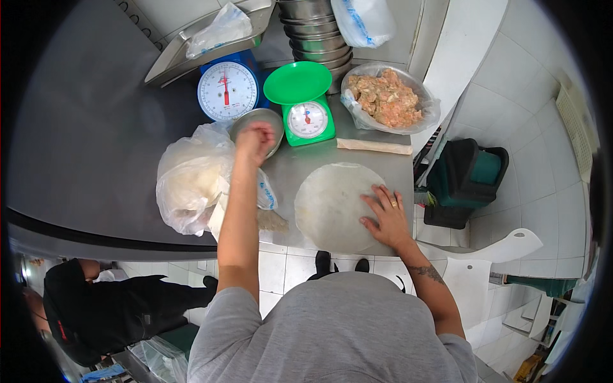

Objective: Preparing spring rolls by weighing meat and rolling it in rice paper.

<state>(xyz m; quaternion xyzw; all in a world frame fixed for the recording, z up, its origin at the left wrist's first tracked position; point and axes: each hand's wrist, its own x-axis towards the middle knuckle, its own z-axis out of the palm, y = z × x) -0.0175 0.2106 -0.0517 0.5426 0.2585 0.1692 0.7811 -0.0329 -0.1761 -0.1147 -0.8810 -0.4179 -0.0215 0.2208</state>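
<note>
A round, thin translucent wrapper sheet (333, 206) lies flat on the steel table. My right hand (385, 215), with a ring on one finger, rests on its right edge, fingers spread. My left hand (257, 141) is blurred over a round metal bowl (271, 119); its fingers are bent and what it may hold cannot be told. Left of that forearm sits an open plastic bag (191, 179) of pale sheets. Beyond the sheet lies a long, thin pale roll (374, 146). A plastic-lined bowl holds a chunky orange-pink minced mixture (385, 98) behind the roll.
A green kitchen scale (309, 131) and a blue dial scale (227, 91) stand behind the bowl. Farther back are a metal tray (165, 62), stacked metal bowls (313, 31) and a white plastic bag (365, 21). A person in black (119, 306) is at the lower left.
</note>
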